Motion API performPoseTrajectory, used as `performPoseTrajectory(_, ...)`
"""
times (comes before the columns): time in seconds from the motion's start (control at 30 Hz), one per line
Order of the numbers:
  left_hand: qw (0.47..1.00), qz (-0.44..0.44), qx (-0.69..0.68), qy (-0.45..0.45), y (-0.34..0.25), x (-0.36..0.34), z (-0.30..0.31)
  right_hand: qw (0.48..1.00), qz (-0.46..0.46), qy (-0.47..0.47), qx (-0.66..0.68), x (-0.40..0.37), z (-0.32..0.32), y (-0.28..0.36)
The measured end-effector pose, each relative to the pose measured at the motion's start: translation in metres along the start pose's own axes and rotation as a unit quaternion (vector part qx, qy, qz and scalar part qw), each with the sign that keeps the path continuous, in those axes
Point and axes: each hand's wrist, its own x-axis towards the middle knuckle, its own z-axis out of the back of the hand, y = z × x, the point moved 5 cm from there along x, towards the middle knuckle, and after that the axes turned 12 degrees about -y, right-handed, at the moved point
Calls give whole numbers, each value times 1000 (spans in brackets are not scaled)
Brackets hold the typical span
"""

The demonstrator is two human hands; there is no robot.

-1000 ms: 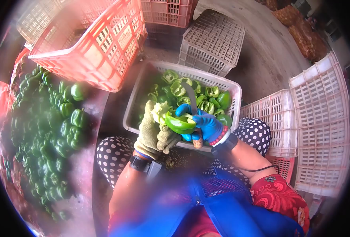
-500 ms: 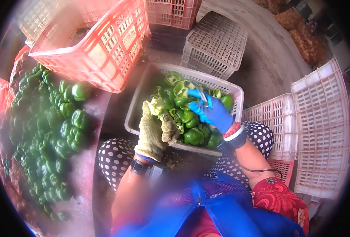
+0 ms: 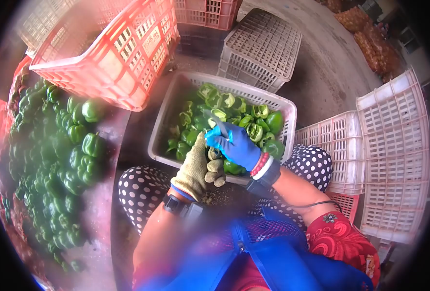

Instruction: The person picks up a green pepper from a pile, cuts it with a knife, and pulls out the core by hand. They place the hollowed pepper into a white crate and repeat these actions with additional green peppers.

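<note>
My left hand point(image 3: 199, 167), in a beige knit glove, is curled over the near side of a crate of green peppers. What its fingers hold, if anything, is hidden beside my other glove. My right hand point(image 3: 237, 148), in a blue glove, meets it at the fingertips and grips a small knife point(image 3: 219, 121), whose grey blade points away from me over the crate. Inside the white plastic crate point(image 3: 293, 131) lie cut green pepper pieces point(image 3: 255, 131) and some whole-looking green peppers point(image 3: 273, 121).
To the left, many whole green peppers point(image 3: 55, 179) are heaped on a pinkish surface point(image 3: 101, 223). An orange crate point(image 3: 123, 63) stands beyond them. A grey upturned crate point(image 3: 263, 43) sits behind the white one, and pale crates point(image 3: 394, 160) are stacked at right. Filled sacks point(image 3: 370, 43) lie far back.
My right hand has moved left and closer, bringing the knife to my left hand. The pale pepper piece at my left fingertips no longer shows. The view has shifted slightly.
</note>
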Motion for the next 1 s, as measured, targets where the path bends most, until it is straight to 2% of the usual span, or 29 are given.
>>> performPoseTrajectory(0.1, 999, -32, 15, 31, 1, -1, -6, 990, -131, -24, 55, 1, 0, -28)
performPoseTrajectory(0.13, 998, -51, 24, 42, 1, -3, -11, 978, -156, -36, 136, 1, -1, -27)
performPoseTrajectory(0.2, 991, -70, 107, -48, -3, -10, -19, 954, -243, -53, 166, -7, 5, -14)
performPoseTrajectory(0.27, 974, -96, 167, -119, -12, -4, -13, 952, -246, -63, 173, -5, 12, -21)
performPoseTrajectory(0.33, 946, -183, 159, -215, -22, 4, -12, 991, -111, -80, 12, -1, 17, -2)
performPoseTrajectory(0.37, 926, -225, 156, -262, -27, 4, -11, 993, -41, -89, -68, 0, 16, 7)
performPoseTrajectory(0.4, 926, -226, 156, -259, -28, -1, -12, 989, -32, -95, -105, 0, 14, 8)
performPoseTrajectory(0.43, 864, -310, 256, -302, -33, 1, -6, 985, -16, -111, -128, -2, 12, 7)
performPoseTrajectory(0.5, 685, -456, 433, -369, -38, 5, -6, 975, 18, -140, -172, -6, 9, -2)
performPoseTrajectory(0.53, 709, -471, 389, -352, -30, 2, -9, 980, 24, -157, -122, -5, 5, -9)
performPoseTrajectory(0.63, 761, -457, 313, -338, -28, -2, -11, 979, -154, -128, 46, -11, 1, -29)
performPoseTrajectory(0.67, 744, -469, 326, -346, -27, 7, -1, 972, -185, -132, 66, -12, 0, -34)
performPoseTrajectory(0.77, 812, -437, 224, -315, -22, 18, 7, 939, -292, -137, 120, -16, -2, -40)
performPoseTrajectory(0.8, 870, -385, 153, -267, -20, 5, -13, 923, -337, -131, 134, -16, 0, -25)
performPoseTrajectory(0.83, 893, -372, 147, -207, -21, 18, -3, 904, -381, -125, 147, -16, 1, -17)
performPoseTrajectory(0.9, 926, -343, 132, -82, -26, 50, 29, 878, -396, -108, 247, -13, 1, -29)
performPoseTrajectory(0.93, 941, -298, 109, -121, -27, 36, 10, 862, -400, -97, 297, -10, 2, -34)
performPoseTrajectory(1.0, 961, -263, 49, -64, -30, 11, -17, 833, -383, -33, 397, 0, 9, -30)
